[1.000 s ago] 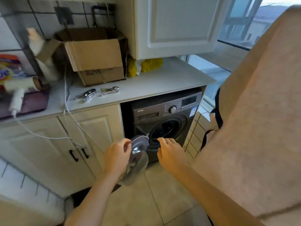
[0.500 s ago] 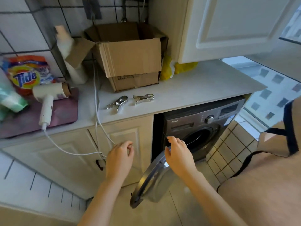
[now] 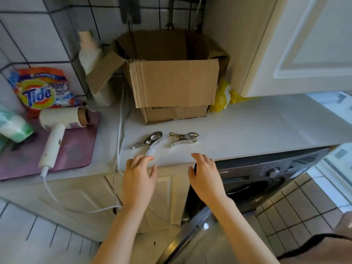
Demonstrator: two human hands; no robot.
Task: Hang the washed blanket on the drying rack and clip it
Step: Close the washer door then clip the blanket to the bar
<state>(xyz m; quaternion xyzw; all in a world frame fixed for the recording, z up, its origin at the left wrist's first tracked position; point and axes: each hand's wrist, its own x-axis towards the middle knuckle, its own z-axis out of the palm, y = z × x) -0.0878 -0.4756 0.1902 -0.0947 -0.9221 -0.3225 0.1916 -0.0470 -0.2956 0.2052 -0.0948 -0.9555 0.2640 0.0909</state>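
My left hand [image 3: 140, 180] and right hand [image 3: 205, 180] hover at the tabletop [image 3: 257, 126] edge, fingers [image 3: 141, 160] relaxed, grasping nothing. One metal clip [image 3: 150, 142] and a second clip [image 3: 184, 138] lie just beyond. The blanket [image 3: 323, 251] shows at lower right.

- My left hand [image 3: 140, 181] was stretched forward palm down, fingers loosely spread and slightly bent, holding nothing.
- My right hand [image 3: 206, 180] hung level with it and apart from it, palm down, fingers relaxed, empty.
- Both forearms [image 3: 242, 225] were bare and extended ahead.
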